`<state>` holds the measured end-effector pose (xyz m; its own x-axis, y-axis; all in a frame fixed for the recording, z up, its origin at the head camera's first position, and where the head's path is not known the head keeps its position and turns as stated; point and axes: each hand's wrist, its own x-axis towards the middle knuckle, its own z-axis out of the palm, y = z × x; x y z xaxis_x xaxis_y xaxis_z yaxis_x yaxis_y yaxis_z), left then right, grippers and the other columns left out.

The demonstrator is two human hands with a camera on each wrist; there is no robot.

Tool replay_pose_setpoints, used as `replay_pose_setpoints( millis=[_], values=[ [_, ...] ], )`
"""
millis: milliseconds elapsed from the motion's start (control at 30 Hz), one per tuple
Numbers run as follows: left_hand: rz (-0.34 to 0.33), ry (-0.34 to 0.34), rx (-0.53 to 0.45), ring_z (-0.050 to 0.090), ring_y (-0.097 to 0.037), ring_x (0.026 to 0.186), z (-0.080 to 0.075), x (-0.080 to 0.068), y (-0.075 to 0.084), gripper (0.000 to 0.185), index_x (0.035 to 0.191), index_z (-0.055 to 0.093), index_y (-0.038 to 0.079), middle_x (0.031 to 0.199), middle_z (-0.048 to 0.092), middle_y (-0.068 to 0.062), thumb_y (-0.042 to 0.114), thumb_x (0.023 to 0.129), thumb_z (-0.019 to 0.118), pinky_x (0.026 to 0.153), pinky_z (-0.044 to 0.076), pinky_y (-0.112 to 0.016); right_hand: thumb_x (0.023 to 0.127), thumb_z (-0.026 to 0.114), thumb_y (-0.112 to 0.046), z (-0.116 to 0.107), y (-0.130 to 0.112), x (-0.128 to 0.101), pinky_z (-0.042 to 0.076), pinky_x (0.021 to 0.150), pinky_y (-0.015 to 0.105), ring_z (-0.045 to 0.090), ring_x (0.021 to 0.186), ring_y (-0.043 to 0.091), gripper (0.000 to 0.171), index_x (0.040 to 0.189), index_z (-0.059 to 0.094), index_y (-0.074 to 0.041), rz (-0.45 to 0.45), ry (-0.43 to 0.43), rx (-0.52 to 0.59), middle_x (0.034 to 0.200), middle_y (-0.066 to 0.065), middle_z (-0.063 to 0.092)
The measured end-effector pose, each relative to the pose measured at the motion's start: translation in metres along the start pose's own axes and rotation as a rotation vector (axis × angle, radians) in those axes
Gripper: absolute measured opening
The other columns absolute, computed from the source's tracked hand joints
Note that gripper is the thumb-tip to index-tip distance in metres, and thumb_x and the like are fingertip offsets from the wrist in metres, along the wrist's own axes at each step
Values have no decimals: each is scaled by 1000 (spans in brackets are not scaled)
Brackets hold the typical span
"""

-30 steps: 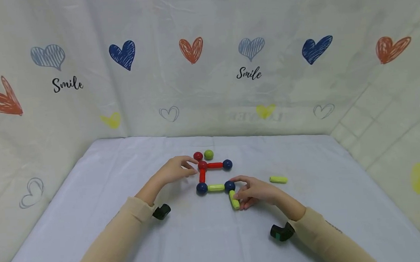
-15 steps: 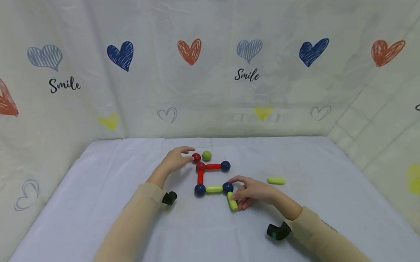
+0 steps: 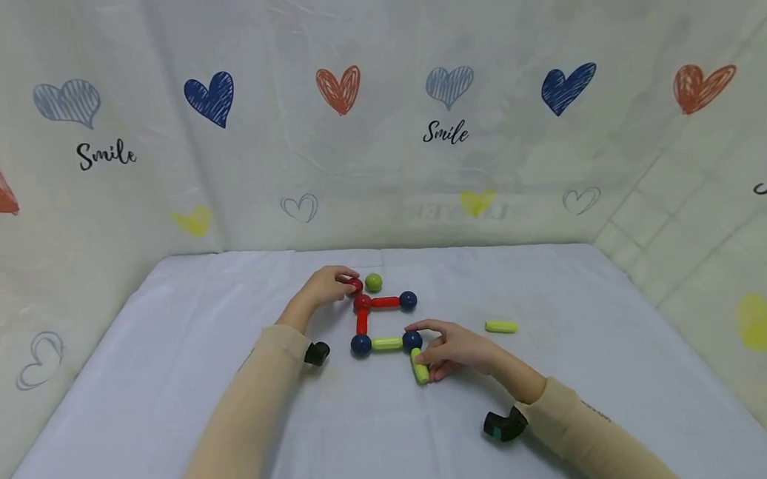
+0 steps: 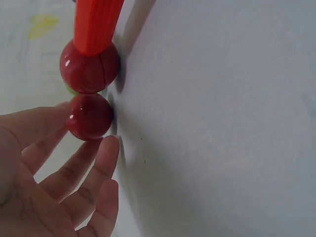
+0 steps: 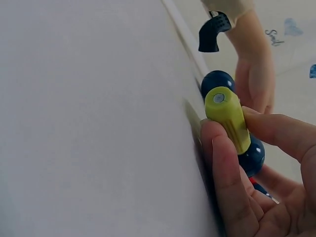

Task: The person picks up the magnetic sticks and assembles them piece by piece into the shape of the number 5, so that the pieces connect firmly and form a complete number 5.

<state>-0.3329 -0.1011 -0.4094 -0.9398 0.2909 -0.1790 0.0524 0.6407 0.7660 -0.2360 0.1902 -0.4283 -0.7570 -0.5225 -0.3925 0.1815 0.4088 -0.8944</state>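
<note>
From my remote seat I see the left hand (image 3: 323, 287) reaching toward the far edge of the table (image 3: 168, 403), its fingertips pinching a loose red ball (image 3: 356, 285). In the left wrist view the thumb and two fingers (image 4: 106, 153) close lightly around that ball, which sits touching a second red ball (image 4: 89, 66) at the corner of the built shape. A red stick (image 4: 96, 22) runs out of that corner ball.

The right hand (image 3: 454, 347) lies nearer the middle of the table, fingers curled round a yellow-green stick (image 3: 420, 364). In the right wrist view the thumb and forefinger pinch it, and its far end meets a blue ball (image 5: 252, 155).

The shape itself lies flat near the centre: the corner ball, a red stick going right to a blue ball (image 3: 408, 300), another red stick (image 3: 362, 321) coming toward me to a blue ball (image 3: 360, 344), then a yellow-green stick (image 3: 387, 343) across to the blue ball by my right hand.

A green ball (image 3: 374, 282) lies just beside the pinched red one, toward the far edge. A spare yellow-green stick (image 3: 500, 327) lies apart toward the right edge.
</note>
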Motion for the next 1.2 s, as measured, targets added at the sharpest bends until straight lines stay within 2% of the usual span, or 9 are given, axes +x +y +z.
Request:
replay_pose_setpoints(
  millis=[300, 500, 667, 933, 1200],
  values=[
    [0, 43, 10, 65, -32, 108, 3, 2, -2, 32, 129, 61, 3, 131, 62, -22, 6, 98, 64, 95, 54, -41, 96, 71, -11, 4, 1, 4, 59, 65, 27, 70, 67, 19, 62, 149, 40, -7, 3, 10, 11, 83, 10, 71],
    [-16, 79, 54, 62, -33, 109, 2, 0, -2, 28, 124, 60, 4, 127, 64, -21, 8, 98, 66, 95, 52, -42, 96, 71, -11, 3, 0, 5, 58, 65, 27, 70, 67, 19, 62, 150, 40, -7, 10, 6, 0, 84, 10, 71],
    [-19, 84, 87, 61, -33, 112, -1, -5, -3, 29, 125, 61, 6, 128, 64, -19, 12, 98, 68, 96, 52, -43, 96, 70, -10, 3, -2, 5, 59, 65, 28, 69, 66, 19, 61, 150, 41, -8, 20, 4, -8, 83, 9, 70],
    [68, 77, 133, 61, -32, 113, -5, -29, 2, 30, 123, 62, 9, 126, 66, -16, 13, 95, 73, 96, 50, -47, 97, 70, -13, 0, -3, 5, 59, 67, 28, 69, 68, 19, 61, 150, 40, -8, 25, -6, -18, 85, 9, 70],
    [133, 36, 139, 63, -26, 102, 2, -62, 9, 29, 120, 65, 13, 120, 68, -11, 12, 93, 76, 88, 54, -41, 98, 70, -14, 0, -4, 4, 59, 67, 28, 69, 69, 19, 62, 151, 39, -7, 18, -20, -17, 85, 9, 70]
  ],
)
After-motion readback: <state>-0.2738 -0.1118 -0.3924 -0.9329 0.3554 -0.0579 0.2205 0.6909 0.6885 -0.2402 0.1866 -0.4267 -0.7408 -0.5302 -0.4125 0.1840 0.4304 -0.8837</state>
